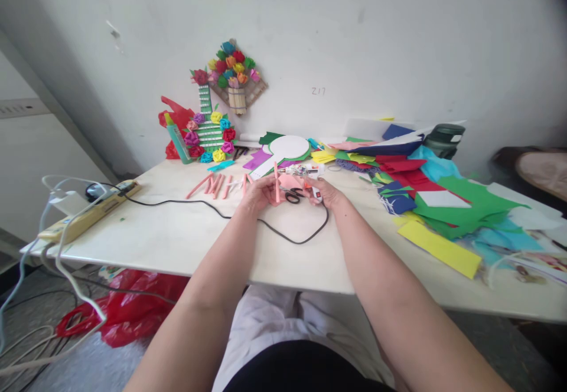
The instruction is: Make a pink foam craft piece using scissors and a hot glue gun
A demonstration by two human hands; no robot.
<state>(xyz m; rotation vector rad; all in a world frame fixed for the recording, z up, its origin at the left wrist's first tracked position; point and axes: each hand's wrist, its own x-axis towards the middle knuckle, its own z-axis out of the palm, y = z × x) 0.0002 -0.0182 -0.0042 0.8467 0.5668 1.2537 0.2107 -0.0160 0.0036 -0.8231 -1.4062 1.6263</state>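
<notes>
1. Pale table (159, 226) spans mid-frame; whitish wall (390, 38) fills the top, with a paper-flower basket (238, 79) against it, upper centre.
2. Near table edge crosses the lower frame, sloping down toward the right.
3. Power strip (95, 208) at centre left; black cord (177, 202) runs to centre, looping between the forearms.
4. Heaped coloured sheets (469, 215) crowd the right side. Open tabletop: left of the left forearm and between forearms, cord across both.
5. Centre: left hand (260, 194) pinches an upright pink paper roll (277, 182); right hand (326, 194) curls round a white glue gun (316, 192). Black-handled scissors (292, 196) lie between.
</notes>
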